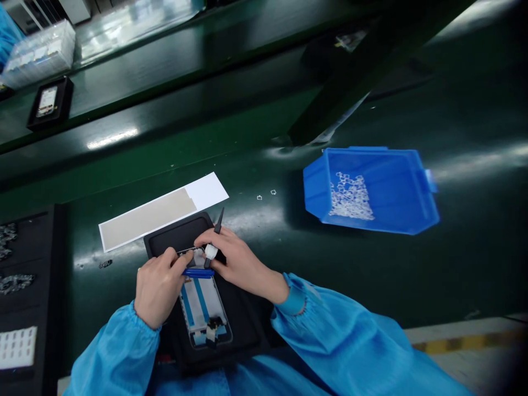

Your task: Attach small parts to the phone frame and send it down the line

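Note:
A phone frame (204,311) with blue strips lies in a black tray (243,324) on the dark green bench in front of me. My left hand (159,286) presses on the frame's top edge and grips a blue tool (198,272). My right hand (237,261) holds a thin black tool (216,228) upright like a pen, its lower end at the frame's top edge. A white cot covers one right fingertip. Both arms wear blue sleeves.
A white and grey sheet (163,212) lies just behind the tray. A blue bin (396,187) with several small clear parts sits to the right. Black trays with parts (20,286) stand at the left. Another phone in a tray (49,102) rests on the far conveyor.

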### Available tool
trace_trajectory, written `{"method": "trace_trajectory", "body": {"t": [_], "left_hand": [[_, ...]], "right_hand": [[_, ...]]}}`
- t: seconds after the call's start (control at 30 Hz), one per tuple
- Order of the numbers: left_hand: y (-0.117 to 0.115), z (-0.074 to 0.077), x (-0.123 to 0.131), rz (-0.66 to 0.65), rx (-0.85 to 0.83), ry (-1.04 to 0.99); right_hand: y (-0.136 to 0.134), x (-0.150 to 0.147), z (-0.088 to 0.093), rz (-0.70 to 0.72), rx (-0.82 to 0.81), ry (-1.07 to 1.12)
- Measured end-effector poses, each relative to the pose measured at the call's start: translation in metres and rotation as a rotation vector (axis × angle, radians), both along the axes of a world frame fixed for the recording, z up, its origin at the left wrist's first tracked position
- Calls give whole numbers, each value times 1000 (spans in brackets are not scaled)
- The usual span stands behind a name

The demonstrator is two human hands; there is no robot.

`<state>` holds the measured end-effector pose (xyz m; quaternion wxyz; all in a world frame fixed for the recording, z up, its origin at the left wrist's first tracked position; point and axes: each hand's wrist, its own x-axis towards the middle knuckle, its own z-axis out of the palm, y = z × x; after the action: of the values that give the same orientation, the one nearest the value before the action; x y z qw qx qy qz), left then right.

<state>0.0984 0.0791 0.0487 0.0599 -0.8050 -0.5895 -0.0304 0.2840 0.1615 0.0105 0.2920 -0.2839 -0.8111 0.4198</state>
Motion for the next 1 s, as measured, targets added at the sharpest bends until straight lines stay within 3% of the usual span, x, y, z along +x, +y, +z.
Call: {"method": "trace_trajectory", "body": {"t": [0.27, 0.4, 0.5, 0.7, 1.0], "left_hand": [[-12, -20, -12, -69, 188, -238], [-11, -22, -13, -66, 209, -233], [-11, -24, -13, -69, 221, -244], [-12, -24, -13, -61, 222, -276], [-14, -22, -12, -72, 279, -414]], "right_hand": [[-1, 0, -3, -41, 88, 20], [-5, -1, -5, -122, 280, 43], [-8, -2, -6, -102, 396, 25], [-12, -7, -4, -24, 459, -95], [-22, -16, 3, -50, 596, -260]]}}
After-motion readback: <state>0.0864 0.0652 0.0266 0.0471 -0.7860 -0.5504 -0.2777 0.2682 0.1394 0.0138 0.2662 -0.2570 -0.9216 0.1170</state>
